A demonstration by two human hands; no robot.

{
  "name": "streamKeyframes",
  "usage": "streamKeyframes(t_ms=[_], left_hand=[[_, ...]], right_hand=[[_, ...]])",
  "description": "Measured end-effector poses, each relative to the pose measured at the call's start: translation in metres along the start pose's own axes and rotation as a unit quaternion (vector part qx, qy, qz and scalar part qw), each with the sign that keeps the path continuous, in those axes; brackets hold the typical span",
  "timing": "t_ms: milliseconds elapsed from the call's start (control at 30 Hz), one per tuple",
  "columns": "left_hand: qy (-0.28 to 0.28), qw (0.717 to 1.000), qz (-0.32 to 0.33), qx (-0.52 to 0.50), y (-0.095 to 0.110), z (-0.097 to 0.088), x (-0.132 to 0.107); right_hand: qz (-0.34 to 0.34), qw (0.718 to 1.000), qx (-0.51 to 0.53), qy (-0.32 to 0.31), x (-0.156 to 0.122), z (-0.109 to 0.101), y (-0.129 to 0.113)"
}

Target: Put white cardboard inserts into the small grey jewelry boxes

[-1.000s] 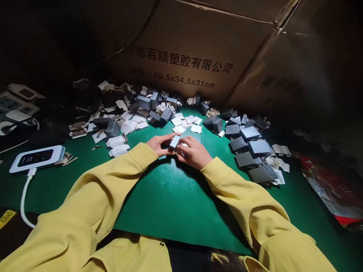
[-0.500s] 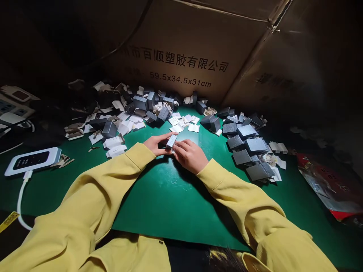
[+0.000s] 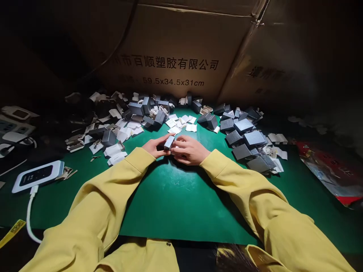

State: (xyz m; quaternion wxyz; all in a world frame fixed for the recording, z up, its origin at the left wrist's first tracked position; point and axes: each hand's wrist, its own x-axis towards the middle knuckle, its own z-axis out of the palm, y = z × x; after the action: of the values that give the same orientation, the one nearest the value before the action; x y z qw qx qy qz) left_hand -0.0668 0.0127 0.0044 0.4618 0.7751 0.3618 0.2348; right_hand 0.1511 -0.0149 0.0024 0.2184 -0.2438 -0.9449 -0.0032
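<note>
A small grey cardboard box [image 3: 169,142] is held above the green table mat, between the thumb and fingers of my left hand [image 3: 153,146]. Its long, lighter face points up toward me. Close against the right side of the box is my right hand [image 3: 191,150], fingers bent and drawn together. A whitish bit shows by these fingertips, but I cannot tell whether it is a flap of the box or a separate piece. Just beyond the hands lie several small white folded papers [image 3: 181,122].
Grey boxes [image 3: 255,139] are heaped at the right, and more boxes [image 3: 136,108] mix with card inserts at the back left. A white device [image 3: 38,175] with a cable lies left. A red clear bag [image 3: 331,170] is at far right. Large cartons [image 3: 170,37] stand behind.
My right hand has turned and risen slightly, its fingers now spread more along the box's right side. My left hand still holds the box. The camera view has shifted a little.
</note>
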Motion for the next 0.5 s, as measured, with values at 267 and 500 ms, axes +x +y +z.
streamKeyframes(t_ms=[267, 500], left_hand=[[-0.015, 1.0, 0.004, -0.012, -0.004, -0.001, 0.001], [-0.019, 1.0, 0.005, 0.0, -0.002, -0.001, 0.0]], right_hand=[[0.036, 0.998, 0.047, -0.011, 0.007, 0.009, 0.003], [0.041, 0.994, 0.086, 0.044, 0.006, 0.016, 0.0]])
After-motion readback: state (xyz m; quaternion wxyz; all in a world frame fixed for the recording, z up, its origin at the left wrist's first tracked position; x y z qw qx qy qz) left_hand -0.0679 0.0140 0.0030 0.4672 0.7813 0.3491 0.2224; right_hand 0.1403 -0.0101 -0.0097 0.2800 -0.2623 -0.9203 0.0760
